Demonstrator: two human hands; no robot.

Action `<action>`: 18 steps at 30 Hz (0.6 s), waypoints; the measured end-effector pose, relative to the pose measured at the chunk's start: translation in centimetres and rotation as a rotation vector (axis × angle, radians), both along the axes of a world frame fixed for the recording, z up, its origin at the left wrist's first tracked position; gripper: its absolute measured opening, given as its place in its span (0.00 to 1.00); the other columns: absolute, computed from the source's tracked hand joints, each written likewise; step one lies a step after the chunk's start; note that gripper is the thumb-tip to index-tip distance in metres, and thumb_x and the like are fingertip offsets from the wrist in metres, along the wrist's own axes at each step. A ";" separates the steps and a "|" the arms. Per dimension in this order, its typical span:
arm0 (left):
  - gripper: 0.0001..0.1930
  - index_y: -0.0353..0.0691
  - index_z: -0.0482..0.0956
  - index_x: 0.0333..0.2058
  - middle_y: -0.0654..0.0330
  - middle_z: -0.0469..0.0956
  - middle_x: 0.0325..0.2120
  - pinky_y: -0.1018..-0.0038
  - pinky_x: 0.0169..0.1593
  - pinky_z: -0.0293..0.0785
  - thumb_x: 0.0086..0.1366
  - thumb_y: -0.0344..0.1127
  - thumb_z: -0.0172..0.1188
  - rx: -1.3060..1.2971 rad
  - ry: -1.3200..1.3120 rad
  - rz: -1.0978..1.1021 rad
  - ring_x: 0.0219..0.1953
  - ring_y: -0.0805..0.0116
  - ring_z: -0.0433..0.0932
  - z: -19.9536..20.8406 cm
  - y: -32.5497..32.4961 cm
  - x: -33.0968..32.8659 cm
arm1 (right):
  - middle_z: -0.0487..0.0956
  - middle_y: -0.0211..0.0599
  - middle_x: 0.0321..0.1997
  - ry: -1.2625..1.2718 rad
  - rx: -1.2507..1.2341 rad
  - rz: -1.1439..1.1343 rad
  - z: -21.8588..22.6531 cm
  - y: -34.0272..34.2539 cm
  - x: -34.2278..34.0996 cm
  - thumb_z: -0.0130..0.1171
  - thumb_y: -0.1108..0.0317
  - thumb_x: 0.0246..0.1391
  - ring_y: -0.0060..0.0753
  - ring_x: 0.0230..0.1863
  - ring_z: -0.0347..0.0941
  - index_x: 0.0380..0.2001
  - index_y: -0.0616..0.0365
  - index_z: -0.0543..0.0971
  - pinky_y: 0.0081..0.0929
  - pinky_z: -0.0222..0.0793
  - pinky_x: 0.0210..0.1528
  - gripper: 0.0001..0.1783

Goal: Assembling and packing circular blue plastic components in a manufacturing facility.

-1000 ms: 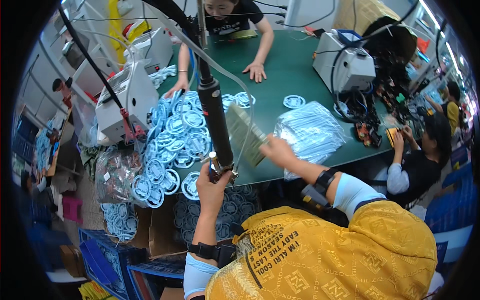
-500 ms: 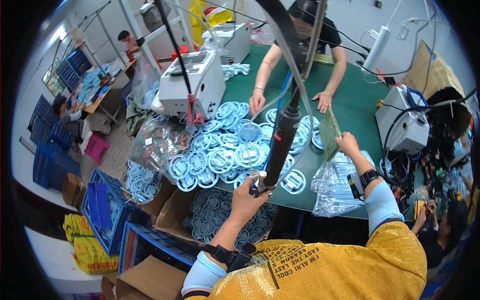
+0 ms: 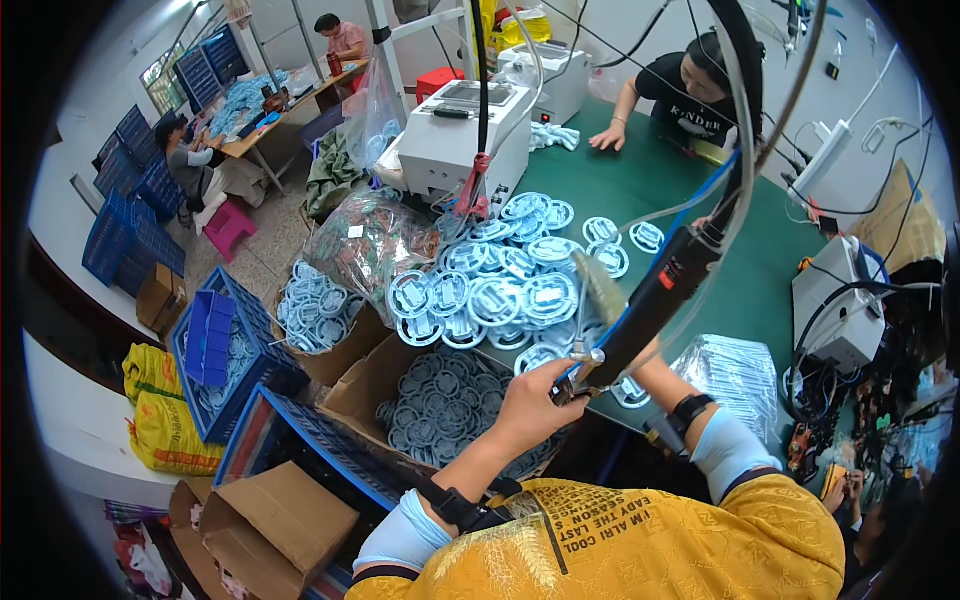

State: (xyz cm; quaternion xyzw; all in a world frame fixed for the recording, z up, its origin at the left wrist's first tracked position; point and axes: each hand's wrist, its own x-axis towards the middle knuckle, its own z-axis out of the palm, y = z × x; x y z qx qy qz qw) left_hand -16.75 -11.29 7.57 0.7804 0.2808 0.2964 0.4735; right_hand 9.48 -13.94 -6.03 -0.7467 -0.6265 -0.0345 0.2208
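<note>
Head view: L hand, lower ctr. of frame, has its grip wrapped round fittings at the low end of the black tube. R hand's mostly hidden behind the tube, so can't tell its grip. Greenish board tilts mid-frame above pale-blue rings on the counter. Step: prob. steadying tube w/ board alongside; next move likely needs a firm L grip.

Pink plastic stool on floor, upper left, near blue crates. Yellow sacks lower left; open cardboard carton below. White benchtop machine, second white machine beyond it. White power strip upper right.
</note>
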 end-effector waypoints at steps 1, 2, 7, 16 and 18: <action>0.27 0.39 0.76 0.49 0.57 0.79 0.27 0.76 0.32 0.71 0.48 0.35 0.68 0.023 -0.021 -0.027 0.24 0.71 0.74 0.2 -0.1 0.0 | 0.79 0.48 0.38 0.013 -0.010 0.004 -0.2 -0.2 -1.6 0.56 0.61 0.49 0.49 0.36 0.78 0.35 0.58 0.76 0.43 0.73 0.36 0.13; 0.27 0.39 0.76 0.49 0.55 0.79 0.28 0.75 0.32 0.72 0.47 0.35 0.68 0.054 -0.040 -0.021 0.24 0.69 0.75 -0.3 0.1 -0.1 | 0.78 0.45 0.36 0.110 -0.069 0.071 1.3 -0.1 -3.5 0.58 0.62 0.48 0.45 0.36 0.77 0.34 0.57 0.76 0.39 0.72 0.38 0.12; 0.24 0.38 0.77 0.45 0.51 0.79 0.29 0.71 0.36 0.74 0.47 0.34 0.68 0.046 -0.049 -0.006 0.31 0.58 0.80 -0.3 0.7 -1.0 | 0.76 0.34 0.33 0.339 -0.156 0.199 -0.1 0.3 -4.2 0.65 0.60 0.47 0.33 0.40 0.74 0.37 0.55 0.76 0.29 0.68 0.45 0.16; 0.23 0.42 0.75 0.45 0.55 0.79 0.35 0.65 0.39 0.76 0.46 0.31 0.65 0.220 -0.013 0.121 0.36 0.55 0.79 -0.3 2.8 -3.9 | 0.78 0.51 0.29 -0.228 0.063 -0.093 3.3 21.4 7.9 0.52 0.65 0.52 0.60 0.31 0.76 0.34 0.56 0.70 0.52 0.72 0.32 0.08; 0.24 0.43 0.75 0.45 0.55 0.79 0.38 0.65 0.41 0.77 0.46 0.31 0.65 0.217 -0.009 0.104 0.38 0.55 0.79 -0.3 3.3 -4.2 | 0.80 0.51 0.32 -0.231 -0.049 -0.232 0.8 25.2 10.7 0.53 0.66 0.48 0.59 0.33 0.77 0.33 0.56 0.73 0.53 0.72 0.36 0.09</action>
